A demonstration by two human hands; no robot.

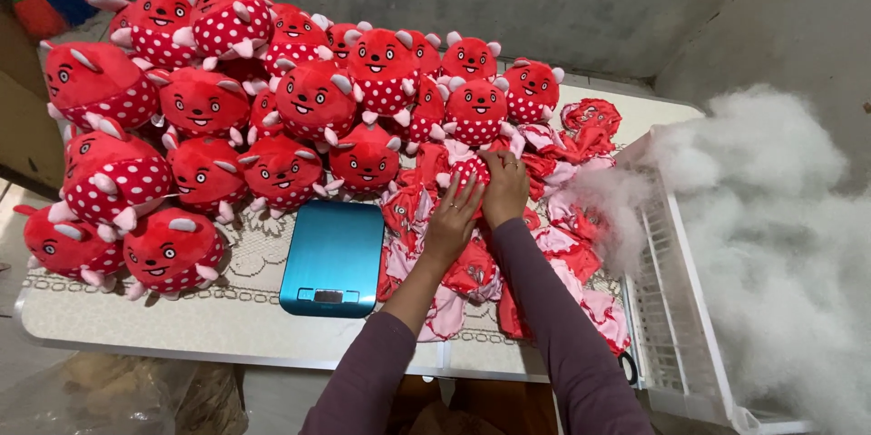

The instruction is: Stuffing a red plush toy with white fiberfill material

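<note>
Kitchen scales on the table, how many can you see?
1. The blue scale lies flat near the table's front edge, between the stuffed red toys and the unstuffed toy skins, just left of the left hand. Others could be hidden under the piles.

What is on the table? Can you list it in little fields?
Place: table with a lace cover
Left hand: resting on the flat red skins
Right hand: grip on a part-filled toy at the top of the skins
Toys: many stuffed red ones with white dots and pink horns, piled at the left and back
Scale: blue, flat, nothing on it, left of the hands
Stuffing: white fluff heaped at the right
Crate: white, beside the fluff
</note>
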